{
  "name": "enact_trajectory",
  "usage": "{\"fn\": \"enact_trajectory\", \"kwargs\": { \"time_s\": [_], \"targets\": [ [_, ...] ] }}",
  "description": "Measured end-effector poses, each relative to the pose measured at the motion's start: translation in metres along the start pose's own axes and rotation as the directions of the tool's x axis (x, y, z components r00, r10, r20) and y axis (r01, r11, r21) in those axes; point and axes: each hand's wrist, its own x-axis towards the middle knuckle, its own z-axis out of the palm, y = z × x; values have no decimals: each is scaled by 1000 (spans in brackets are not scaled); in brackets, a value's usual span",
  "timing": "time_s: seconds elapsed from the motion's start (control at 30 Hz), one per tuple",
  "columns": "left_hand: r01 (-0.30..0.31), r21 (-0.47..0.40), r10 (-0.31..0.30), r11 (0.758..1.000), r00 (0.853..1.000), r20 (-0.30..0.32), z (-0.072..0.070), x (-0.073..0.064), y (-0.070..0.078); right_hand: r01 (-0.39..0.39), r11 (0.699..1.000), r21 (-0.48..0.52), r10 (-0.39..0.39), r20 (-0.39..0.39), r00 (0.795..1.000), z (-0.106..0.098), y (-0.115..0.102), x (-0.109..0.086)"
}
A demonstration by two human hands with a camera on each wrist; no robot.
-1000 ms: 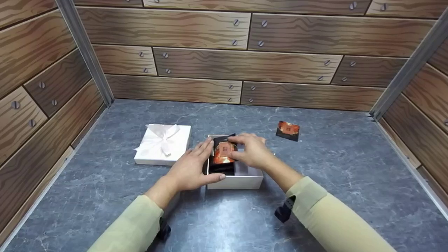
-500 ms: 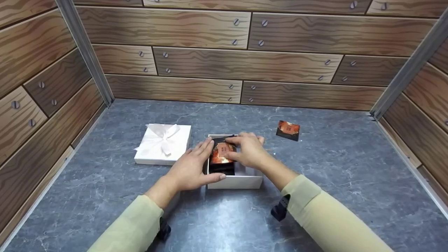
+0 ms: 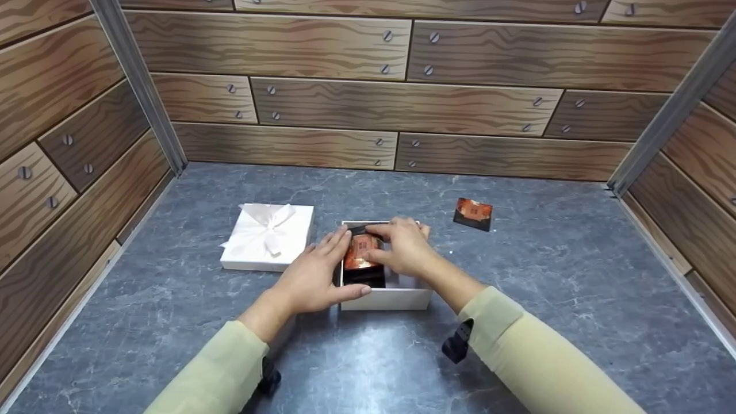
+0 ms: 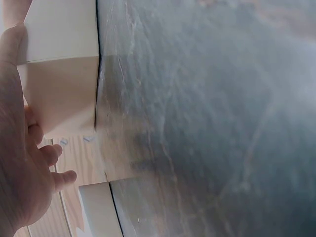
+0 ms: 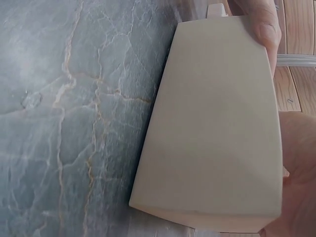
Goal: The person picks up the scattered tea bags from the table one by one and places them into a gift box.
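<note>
A white open box [image 3: 386, 299] stands on the table in front of me. In its left half lies a black sachet with an orange-red print [image 3: 361, 261], over more black material. My right hand [image 3: 405, 247] reaches in from the right, thumb and index finger holding the sachet's right side. My left hand [image 3: 313, 276] rests along the box's left side, its fingers extended at the rim and its thumb over the front edge. In the left wrist view the left fingers [image 4: 52, 154] lie beside the box wall [image 4: 61, 91]. The right wrist view shows mostly the box's outer wall [image 5: 212, 118].
A white lid with a ribbon bow [image 3: 267, 238] lies left of the box. Another black and orange sachet [image 3: 473, 215] lies on the marbled table [image 3: 552, 259] at the back right. Wood-patterned walls [image 3: 333, 103] enclose the table at the back and sides.
My right hand has moved slightly left and down, bringing the sachet flatter and further into the left half of the box. The left hand has stayed in place.
</note>
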Motion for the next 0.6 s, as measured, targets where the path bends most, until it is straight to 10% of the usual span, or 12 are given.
{"fn": "enact_trajectory", "kwargs": {
  "time_s": [0.27,0.6],
  "targets": [
    [15,-11,-15,1000,1000,10,-1,0,0,-6,992,130,12,-48,999,-18,14,-5],
    [16,7,-16,1000,1000,15,1,1,0,4,943,332,80,-236,968,-56,84,-9]
  ]
}}
